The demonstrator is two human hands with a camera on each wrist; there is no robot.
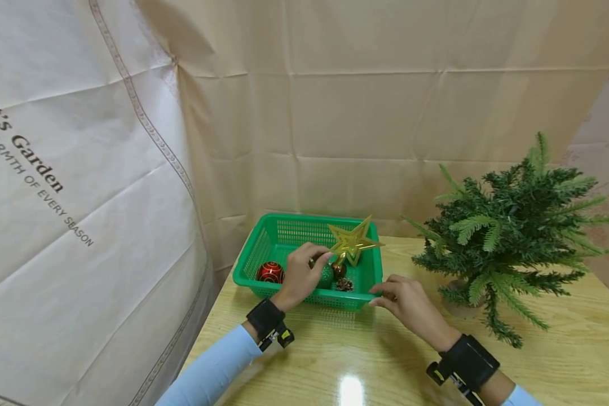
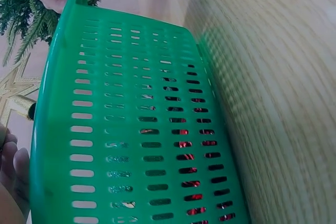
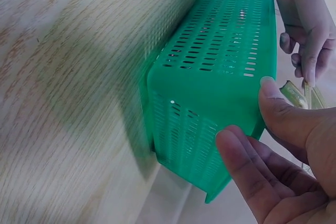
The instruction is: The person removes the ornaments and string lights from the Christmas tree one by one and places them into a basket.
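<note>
Over the green plastic basket (image 1: 304,228), my left hand (image 1: 300,275) pinches a gold star tree topper (image 1: 352,242) by one of its points. The star is tilted, and its short hollow tube (image 2: 22,107) shows in the left wrist view. At the basket's near right corner, thumb and fingers of my right hand (image 1: 411,303) pinch the rim; the right wrist view shows this hand (image 3: 278,171) close up. Inside the basket lie a red ball ornament (image 1: 270,273), a green glittery ball (image 1: 327,277), a brown shiny ball (image 1: 339,269) and a pinecone (image 1: 344,284). My left hand partly hides the green ball.
A small artificial Christmas tree (image 1: 502,231) stands on the right of the wooden table (image 1: 304,361), its branches reaching toward my right hand. Beige cloth (image 1: 360,113) hangs behind the table. A white printed cloth (image 1: 106,186) hangs along the left side.
</note>
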